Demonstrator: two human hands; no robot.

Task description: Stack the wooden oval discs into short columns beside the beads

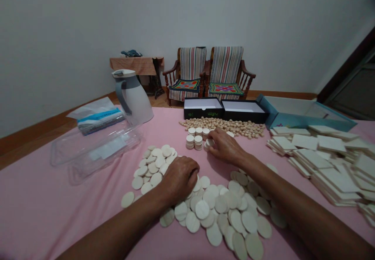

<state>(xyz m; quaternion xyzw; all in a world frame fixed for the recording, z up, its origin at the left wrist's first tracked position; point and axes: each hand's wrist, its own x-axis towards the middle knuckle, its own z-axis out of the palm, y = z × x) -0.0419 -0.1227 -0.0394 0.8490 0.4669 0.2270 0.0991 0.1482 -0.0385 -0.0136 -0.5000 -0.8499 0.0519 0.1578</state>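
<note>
Round, pale wooden discs point(202, 210) lie heaped in front of me, and a second pile of discs point(158, 162) spreads to the left. Beyond them stand short stacks of discs point(198, 142) in rows. My right hand point(225, 146) is at the right end of the near row, its fingers closed around a small stack of discs point(208, 143). Between the two piles, my left hand point(181, 176) rests low over the discs with its fingers curled; whatever is inside it is hidden.
Small wooden pieces point(228, 125) lie behind the stacks, before two black boxes point(202, 113) and a blue box point(304, 113). Square wooden boards point(325, 162) are heaped right. Left are a jug point(137, 100), a tissue pack point(101, 119) and clear plastic trays point(99, 150) on pink cloth point(96, 205).
</note>
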